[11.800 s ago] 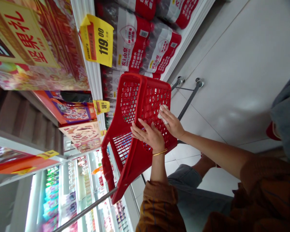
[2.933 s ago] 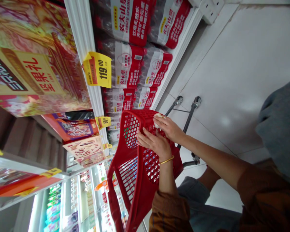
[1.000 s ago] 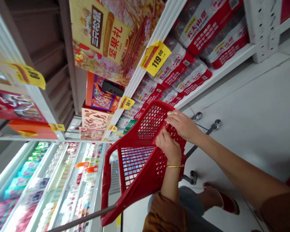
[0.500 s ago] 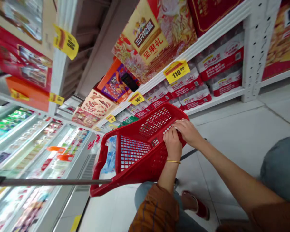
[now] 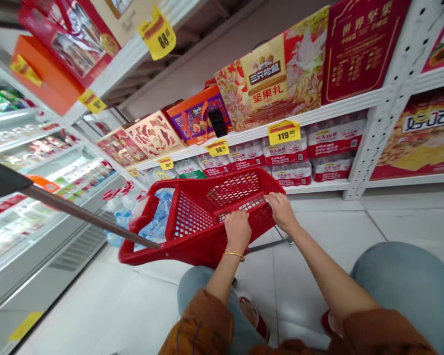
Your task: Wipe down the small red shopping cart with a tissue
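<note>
A red plastic shopping basket (image 5: 203, 217) with perforated walls is tilted in front of me, its opening facing up and away. My left hand (image 5: 238, 230), a gold bracelet at the wrist, is closed over the near rim. My right hand (image 5: 281, 211) curls over the same rim farther right, near the corner. No cloth shows under its fingers now. The basket's long metal handle (image 5: 89, 217) runs off to the upper left. Inside, the basket looks empty.
White shelves behind hold gift boxes (image 5: 270, 88) above yellow price tags (image 5: 284, 132) and red-labelled water packs (image 5: 333, 143). A lit chiller case (image 5: 29, 197) lines the left. A wrapped water pack (image 5: 155, 224) lies behind the basket. My knees (image 5: 403, 291) in jeans are low over the white tiles.
The view has swung round from sideways to nearly level. Both hands stayed on the basket's rim. The white cloth seen under my right hand earlier has gone out of sight.
</note>
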`<act>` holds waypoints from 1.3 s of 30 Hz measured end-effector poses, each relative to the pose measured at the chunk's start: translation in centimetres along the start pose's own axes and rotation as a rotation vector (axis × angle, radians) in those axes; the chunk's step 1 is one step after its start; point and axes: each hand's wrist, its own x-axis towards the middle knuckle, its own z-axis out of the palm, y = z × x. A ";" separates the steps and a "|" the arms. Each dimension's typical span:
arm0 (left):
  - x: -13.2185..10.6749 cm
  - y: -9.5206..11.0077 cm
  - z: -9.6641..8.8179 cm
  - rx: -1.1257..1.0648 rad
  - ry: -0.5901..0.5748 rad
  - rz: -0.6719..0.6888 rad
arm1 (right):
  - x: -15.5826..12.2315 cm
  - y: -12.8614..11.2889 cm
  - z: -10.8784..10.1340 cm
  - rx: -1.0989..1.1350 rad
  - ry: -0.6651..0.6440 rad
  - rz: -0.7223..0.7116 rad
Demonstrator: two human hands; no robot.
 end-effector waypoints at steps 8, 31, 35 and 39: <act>-0.3 -0.1 0.9 -0.016 0.016 0.030 | -0.5 -2.4 0.9 -0.009 0.001 0.003; -0.3 0.4 0.9 -0.053 0.040 0.068 | 0.4 -1.3 -1.2 0.078 -0.123 0.086; -0.5 0.4 1.0 -0.056 0.045 0.079 | -0.2 -3.7 -0.5 0.091 -0.118 0.064; -0.5 0.2 1.2 -0.070 0.048 0.094 | -0.8 -5.7 0.8 0.086 -0.123 0.044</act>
